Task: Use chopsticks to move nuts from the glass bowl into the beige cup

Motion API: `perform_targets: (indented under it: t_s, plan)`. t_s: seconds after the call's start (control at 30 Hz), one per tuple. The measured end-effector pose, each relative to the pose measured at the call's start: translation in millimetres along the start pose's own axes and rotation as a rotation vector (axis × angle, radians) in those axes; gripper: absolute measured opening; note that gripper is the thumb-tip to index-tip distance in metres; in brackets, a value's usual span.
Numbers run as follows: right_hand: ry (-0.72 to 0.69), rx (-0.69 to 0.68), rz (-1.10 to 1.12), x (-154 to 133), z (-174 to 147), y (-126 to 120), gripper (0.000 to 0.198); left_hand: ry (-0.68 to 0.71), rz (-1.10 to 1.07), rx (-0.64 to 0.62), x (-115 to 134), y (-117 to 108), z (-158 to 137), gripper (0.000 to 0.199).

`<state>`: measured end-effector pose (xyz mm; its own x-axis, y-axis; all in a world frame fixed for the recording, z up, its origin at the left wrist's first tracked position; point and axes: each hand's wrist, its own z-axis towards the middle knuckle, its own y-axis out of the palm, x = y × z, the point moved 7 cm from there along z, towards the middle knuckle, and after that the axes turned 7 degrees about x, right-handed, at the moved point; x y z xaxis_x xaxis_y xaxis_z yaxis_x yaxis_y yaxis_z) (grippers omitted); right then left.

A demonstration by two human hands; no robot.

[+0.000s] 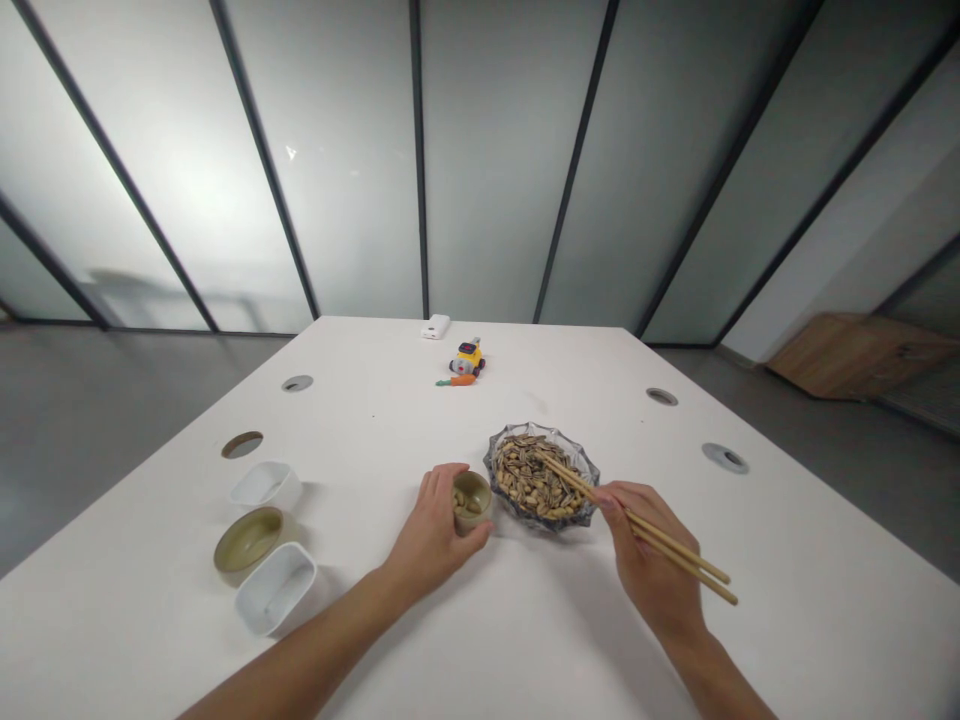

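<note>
My left hand [435, 525] is wrapped round a small olive-coloured cup [480, 490], tilted toward me, with a few peanuts [462, 502] inside. Right beside the cup stands a scalloped glass bowl [585, 462] filled with sunflower seeds [525, 462] and unshelled peanuts [555, 500]. A pair of wooden chopsticks [667, 545] is gripped in my right hand [652, 550]. Their tips rest among the seeds near the middle of the bowl; whether anything is pinched between them is too small to tell.
On the left of the white table [405, 660] are a white dish [266, 485], an olive bowl [255, 540] and another white dish [277, 590]. Farther back lie a toy carrot [457, 381], a yellow toy vehicle [468, 358] and a white box-shaped object [435, 327]. Round holes pierce the tabletop.
</note>
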<state>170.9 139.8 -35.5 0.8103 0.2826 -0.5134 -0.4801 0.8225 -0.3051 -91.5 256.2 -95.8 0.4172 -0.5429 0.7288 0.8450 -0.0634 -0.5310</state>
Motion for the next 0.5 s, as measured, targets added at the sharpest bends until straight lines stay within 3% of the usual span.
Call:
perform_targets:
  t_s: [0.17, 0.37, 0.5]
  plan:
    - [0.039, 0.038, 0.068, -20.4, 4.5, -7.5, 0.037, -0.007, -0.01, 0.001, 0.0, -0.2, 0.2, 0.063]
    - [-0.035, -0.145, 0.291, -70.1, -3.0, 1.8, 0.029, -0.004, -0.006, -0.001, 0.2, 1.0, -0.1, 0.064]
    - [-0.059, -0.134, 0.238, -68.9, -4.5, -3.7, 0.033, -0.015, -0.009, -0.007, -0.5, 0.8, 0.0, 0.065]
